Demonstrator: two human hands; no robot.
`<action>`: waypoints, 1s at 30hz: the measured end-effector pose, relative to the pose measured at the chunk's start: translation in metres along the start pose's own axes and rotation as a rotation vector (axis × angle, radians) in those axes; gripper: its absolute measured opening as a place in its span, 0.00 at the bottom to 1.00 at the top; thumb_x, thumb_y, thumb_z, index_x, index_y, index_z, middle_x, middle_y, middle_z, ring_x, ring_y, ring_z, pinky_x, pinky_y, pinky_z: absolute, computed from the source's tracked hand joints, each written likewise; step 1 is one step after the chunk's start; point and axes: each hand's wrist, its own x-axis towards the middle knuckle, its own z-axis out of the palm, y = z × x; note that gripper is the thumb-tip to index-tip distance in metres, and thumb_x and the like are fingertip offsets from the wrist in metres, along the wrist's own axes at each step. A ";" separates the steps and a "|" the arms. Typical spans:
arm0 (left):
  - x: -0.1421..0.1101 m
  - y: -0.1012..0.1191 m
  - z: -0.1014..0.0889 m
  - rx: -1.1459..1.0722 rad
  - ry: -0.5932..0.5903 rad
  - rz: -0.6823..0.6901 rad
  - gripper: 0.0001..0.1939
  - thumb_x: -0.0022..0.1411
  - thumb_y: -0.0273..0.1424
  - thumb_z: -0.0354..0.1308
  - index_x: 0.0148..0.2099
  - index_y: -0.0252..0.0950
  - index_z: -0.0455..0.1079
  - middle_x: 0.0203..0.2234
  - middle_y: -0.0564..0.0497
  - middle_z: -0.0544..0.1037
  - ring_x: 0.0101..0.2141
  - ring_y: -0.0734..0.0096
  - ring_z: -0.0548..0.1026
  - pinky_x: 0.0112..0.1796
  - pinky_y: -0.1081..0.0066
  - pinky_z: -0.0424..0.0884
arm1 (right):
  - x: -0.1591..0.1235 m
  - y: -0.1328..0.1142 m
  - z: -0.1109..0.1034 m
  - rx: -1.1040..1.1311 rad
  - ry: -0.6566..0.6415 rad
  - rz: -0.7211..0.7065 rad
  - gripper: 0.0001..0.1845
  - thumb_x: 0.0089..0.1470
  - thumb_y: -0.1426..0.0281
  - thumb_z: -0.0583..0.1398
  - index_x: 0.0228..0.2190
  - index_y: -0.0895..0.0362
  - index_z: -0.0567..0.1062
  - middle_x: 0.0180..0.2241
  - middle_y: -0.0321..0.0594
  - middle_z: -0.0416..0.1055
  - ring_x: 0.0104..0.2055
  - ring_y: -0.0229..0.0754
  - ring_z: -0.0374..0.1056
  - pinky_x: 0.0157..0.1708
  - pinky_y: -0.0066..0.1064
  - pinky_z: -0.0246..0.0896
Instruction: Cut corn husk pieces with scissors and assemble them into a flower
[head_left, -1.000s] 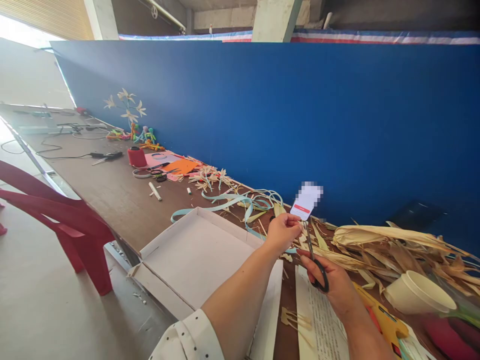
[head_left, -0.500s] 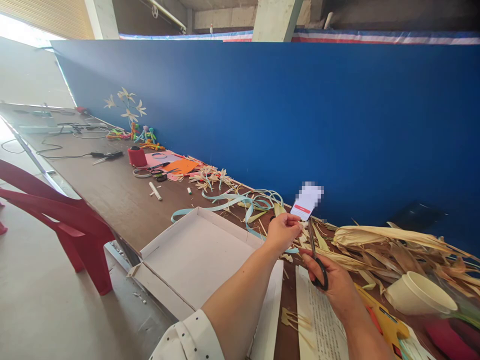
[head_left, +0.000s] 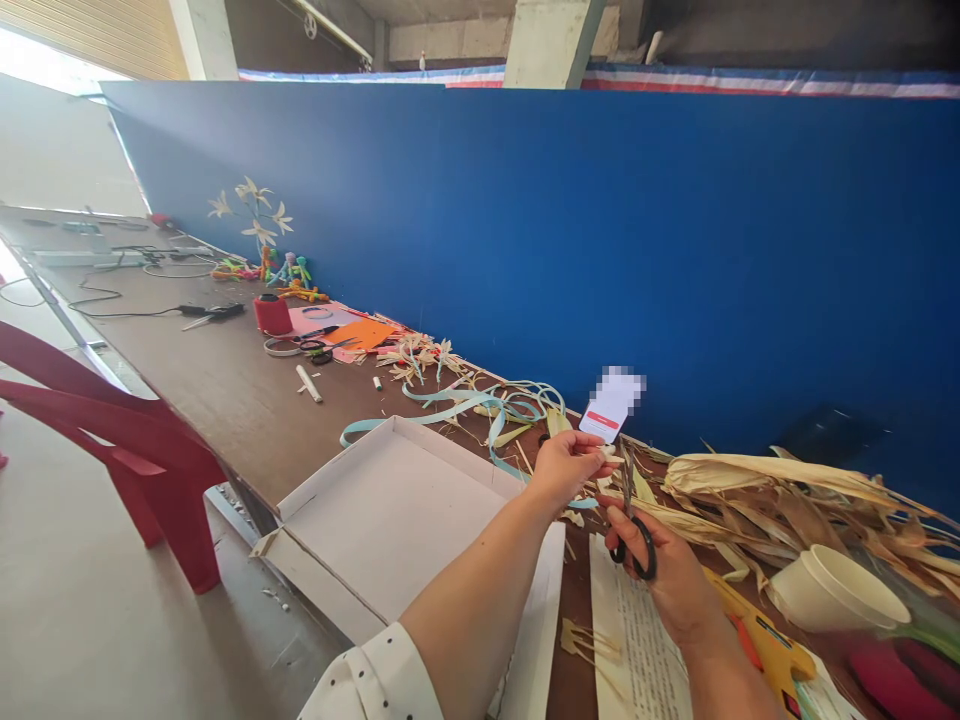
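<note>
My left hand (head_left: 564, 468) is pinched on a small pale strip (head_left: 613, 459) that looks like a piece of corn husk; the fingers partly cover it. Close on its right, my right hand (head_left: 667, 570) grips black-handled scissors (head_left: 628, 478), with fingers through the loops. The blades point up and away, beside the strip; whether they touch it I cannot tell. Below lie husk scraps and the end of a light blue ribbon (head_left: 457, 408). Just behind my hands a lit phone (head_left: 606, 412) leans at the blue panel.
A shallow white box (head_left: 427, 520) lies left of my arm. Dried corn husks (head_left: 765, 480), a cream cup (head_left: 836, 590), a yellow glue gun (head_left: 772, 650) and a printed sheet (head_left: 645, 650) are on the right. Farther left are red thread (head_left: 273, 315) and a red chair (head_left: 142, 450).
The scissors have turned slightly, so both handle loops now show and the blades look parted. More of the pale strip sticks out from my left fingers. The view has shifted slightly.
</note>
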 end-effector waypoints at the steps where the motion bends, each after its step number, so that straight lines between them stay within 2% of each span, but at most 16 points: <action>1: 0.000 0.000 0.000 0.011 -0.008 -0.008 0.08 0.52 0.22 0.61 0.37 0.30 0.69 0.25 0.52 0.71 0.27 0.76 0.76 0.37 0.72 0.74 | 0.000 -0.001 0.000 0.005 -0.003 0.004 0.24 0.50 0.53 0.60 0.42 0.56 0.76 0.23 0.35 0.66 0.23 0.36 0.56 0.21 0.29 0.48; 6: -0.004 -0.001 0.003 0.156 -0.022 0.004 0.05 0.54 0.21 0.57 0.36 0.31 0.70 0.25 0.52 0.73 0.26 0.78 0.74 0.34 0.74 0.72 | -0.002 -0.004 0.001 0.002 0.003 0.001 0.25 0.49 0.53 0.61 0.42 0.57 0.76 0.21 0.34 0.64 0.22 0.36 0.55 0.21 0.29 0.47; 13: -0.003 -0.010 0.000 0.387 -0.067 0.007 0.04 0.53 0.26 0.59 0.34 0.33 0.71 0.23 0.52 0.74 0.24 0.76 0.72 0.32 0.72 0.71 | 0.000 -0.001 -0.002 -0.045 0.058 -0.014 0.27 0.48 0.51 0.61 0.44 0.55 0.76 0.21 0.33 0.66 0.20 0.35 0.55 0.21 0.29 0.48; 18: 0.001 -0.014 -0.003 0.416 -0.150 -0.049 0.05 0.51 0.26 0.60 0.34 0.33 0.71 0.25 0.51 0.75 0.26 0.72 0.75 0.34 0.69 0.72 | 0.000 -0.002 -0.003 -0.074 0.061 -0.018 0.24 0.49 0.52 0.60 0.41 0.56 0.77 0.20 0.33 0.63 0.21 0.35 0.54 0.21 0.29 0.46; 22: 0.000 -0.011 -0.004 0.437 -0.157 -0.070 0.06 0.51 0.27 0.61 0.34 0.32 0.71 0.25 0.50 0.76 0.27 0.71 0.76 0.35 0.71 0.71 | 0.000 0.000 -0.004 -0.094 0.053 -0.007 0.21 0.50 0.53 0.60 0.38 0.56 0.76 0.20 0.33 0.63 0.23 0.35 0.54 0.21 0.28 0.46; 28: 0.001 -0.013 -0.006 0.493 -0.152 -0.047 0.08 0.51 0.31 0.61 0.33 0.32 0.71 0.26 0.51 0.76 0.28 0.73 0.76 0.35 0.72 0.71 | 0.002 0.004 -0.004 -0.083 0.042 -0.009 0.19 0.49 0.52 0.60 0.28 0.57 0.75 0.20 0.34 0.63 0.23 0.35 0.55 0.22 0.28 0.47; 30: 0.001 -0.013 -0.006 0.515 -0.141 -0.054 0.09 0.51 0.32 0.62 0.33 0.32 0.71 0.26 0.51 0.76 0.29 0.73 0.75 0.36 0.73 0.71 | 0.002 0.004 -0.004 -0.102 0.039 -0.012 0.20 0.49 0.52 0.60 0.28 0.57 0.75 0.20 0.34 0.62 0.23 0.35 0.54 0.21 0.28 0.46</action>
